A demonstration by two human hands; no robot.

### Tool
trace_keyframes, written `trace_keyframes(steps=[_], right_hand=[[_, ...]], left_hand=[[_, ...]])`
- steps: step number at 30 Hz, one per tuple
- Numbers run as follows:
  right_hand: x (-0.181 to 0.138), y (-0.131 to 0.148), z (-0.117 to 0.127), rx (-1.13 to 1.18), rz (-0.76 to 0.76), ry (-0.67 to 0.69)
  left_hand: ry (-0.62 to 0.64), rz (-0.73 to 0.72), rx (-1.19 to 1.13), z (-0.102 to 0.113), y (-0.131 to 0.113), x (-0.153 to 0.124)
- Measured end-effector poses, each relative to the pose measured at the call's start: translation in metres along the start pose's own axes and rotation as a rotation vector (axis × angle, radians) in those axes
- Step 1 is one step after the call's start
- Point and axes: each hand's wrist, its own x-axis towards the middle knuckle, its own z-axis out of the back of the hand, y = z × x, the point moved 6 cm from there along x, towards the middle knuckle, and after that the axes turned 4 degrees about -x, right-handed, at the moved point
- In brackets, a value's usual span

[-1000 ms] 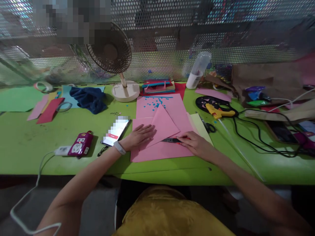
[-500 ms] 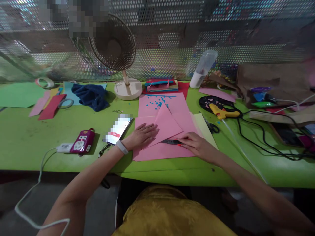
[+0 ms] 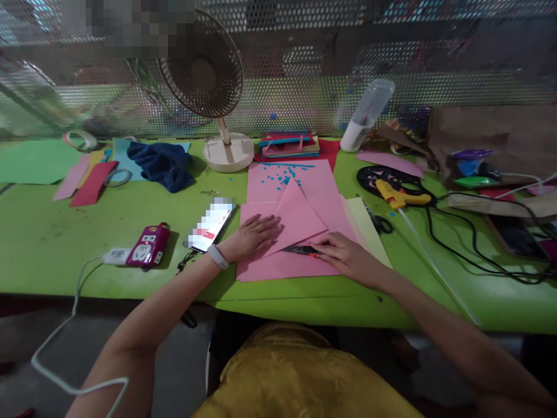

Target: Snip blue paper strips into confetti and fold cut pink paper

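A folded pink paper triangle (image 3: 298, 216) lies on a larger pink sheet (image 3: 282, 264) on the green table (image 3: 87, 232). My left hand (image 3: 252, 237) rests flat on the left part of the fold, fingers stretched out. My right hand (image 3: 343, 255) grips a dark utility knife (image 3: 300, 249) with a red end, its tip pointing left along the lower edge of the triangle. A white band sits on my left wrist.
A phone (image 3: 211, 225) lies left of the paper, a magenta power strip (image 3: 148, 245) further left. Behind stand a small fan (image 3: 209, 75), a stack of coloured paper (image 3: 287, 145) and a blue cloth (image 3: 161, 164). A yellow glue gun (image 3: 398, 197), scissors (image 3: 378, 223) and black cables (image 3: 470, 238) lie to the right.
The knife and both hands stay in almost the same spot on the paper; only the camera view shifts slightly.
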Motion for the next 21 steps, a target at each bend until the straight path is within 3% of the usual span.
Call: trace_keyframes(steps=[21], right_hand=[[0.0061, 0.0090, -0.0069, 0.025, 0.034, 0.032]], left_hand=[[-0.002, 0.002, 0.022, 0.0003, -0.0019, 0.0000]])
